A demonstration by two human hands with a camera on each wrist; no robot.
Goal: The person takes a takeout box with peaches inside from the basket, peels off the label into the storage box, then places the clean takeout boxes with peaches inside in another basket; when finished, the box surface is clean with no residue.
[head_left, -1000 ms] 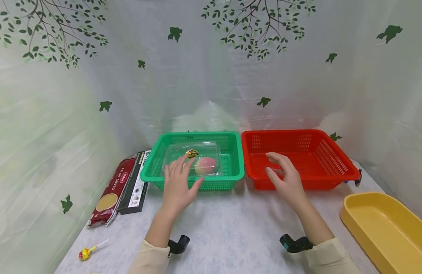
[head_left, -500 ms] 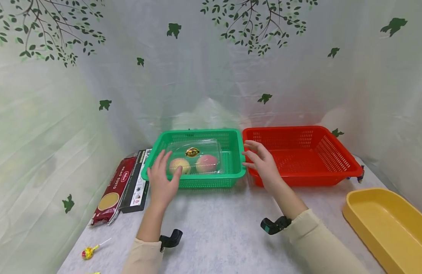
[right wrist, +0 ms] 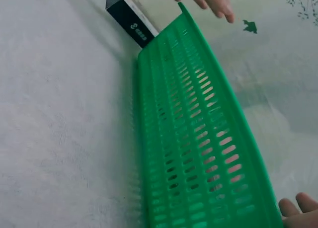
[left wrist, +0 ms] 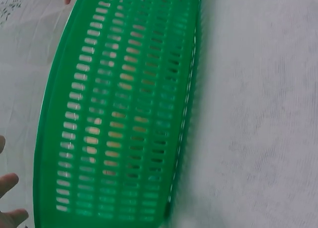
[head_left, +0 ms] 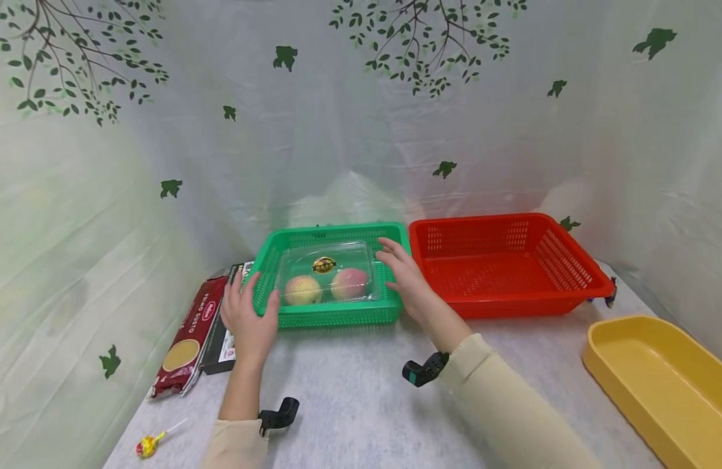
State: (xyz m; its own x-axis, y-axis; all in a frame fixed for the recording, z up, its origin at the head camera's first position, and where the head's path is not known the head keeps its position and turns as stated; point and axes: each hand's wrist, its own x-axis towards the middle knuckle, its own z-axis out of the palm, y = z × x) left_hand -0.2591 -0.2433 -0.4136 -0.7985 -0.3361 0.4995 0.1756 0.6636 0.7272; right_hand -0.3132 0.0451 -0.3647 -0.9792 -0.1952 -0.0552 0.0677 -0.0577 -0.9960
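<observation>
Here both hands' fingers (head_left: 256, 284) — loosely spread, grasping nothing — flank the green basket (head_left: 331, 318) edges.

The green basket (head_left: 331, 316) is glossy slotted plastic; the box (head_left: 327, 280) inside it is clear shiny plastic; the table (head_left: 361, 397) under it looks matt, felt-like.

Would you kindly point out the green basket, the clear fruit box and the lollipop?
green basket (head_left: 337, 317), head view, front wall.
clear fruit box (head_left: 337, 255), head view, lid top.
lollipop (head_left: 145, 447), head view, wrapped head.
</observation>
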